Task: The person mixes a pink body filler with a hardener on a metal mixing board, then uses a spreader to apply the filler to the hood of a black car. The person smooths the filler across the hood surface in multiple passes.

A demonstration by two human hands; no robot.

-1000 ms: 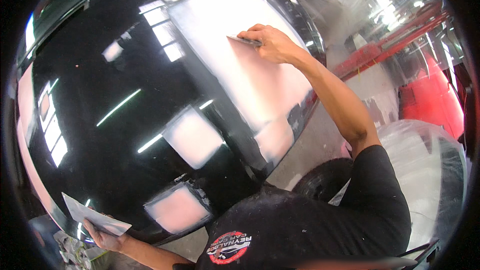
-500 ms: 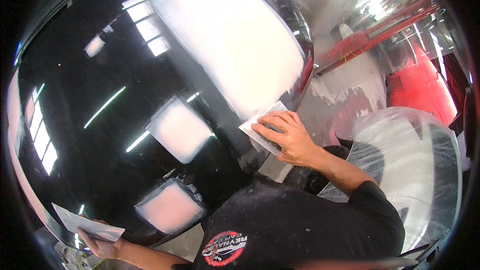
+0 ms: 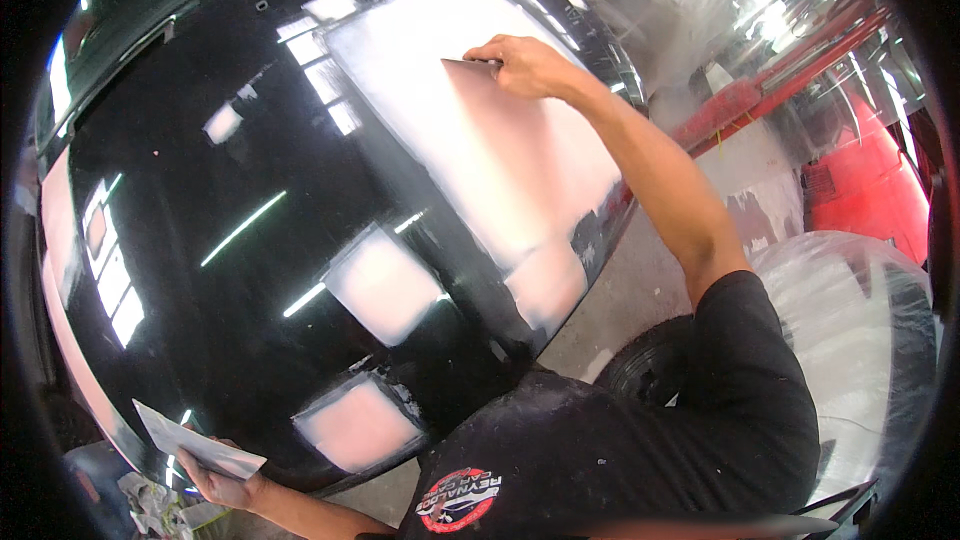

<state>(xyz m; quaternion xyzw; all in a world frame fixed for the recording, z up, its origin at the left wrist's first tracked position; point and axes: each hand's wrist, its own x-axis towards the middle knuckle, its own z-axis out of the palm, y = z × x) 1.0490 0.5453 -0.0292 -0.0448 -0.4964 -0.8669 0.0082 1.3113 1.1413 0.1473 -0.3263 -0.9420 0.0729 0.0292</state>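
Observation:
A glossy black car panel [image 3: 210, 320] with whitish patches fills the left and middle. My right hand [image 3: 530, 67] reaches over the large white patch [image 3: 395, 55], closed on a thin flat spreader [image 3: 478, 67] seen nearly edge-on. Its shadow falls on the patch; I cannot tell whether it touches the surface. At the lower left, my left hand [image 3: 222, 483] grips a pale flat rectangular plate [image 3: 195, 442] over the panel's near edge. Smaller pinkish patches [image 3: 380, 285], [image 3: 360, 425] lie between the hands, and a pinkish-white area [image 3: 548, 285] adjoins the large patch's near end.
Right of the panel are a black tyre [image 3: 645, 365] and a rounded form under clear plastic [image 3: 850, 350]. Beyond them stand a red metal beam [image 3: 735, 95] and a red panel [image 3: 865, 180]. Crumpled masking material [image 3: 165, 510] sits at the lower left.
My right hand has moved with the spreader from the large patch's near end up to its far part, uncovering the pinkish-white area. My left hand still holds the plate; the view has shifted slightly.

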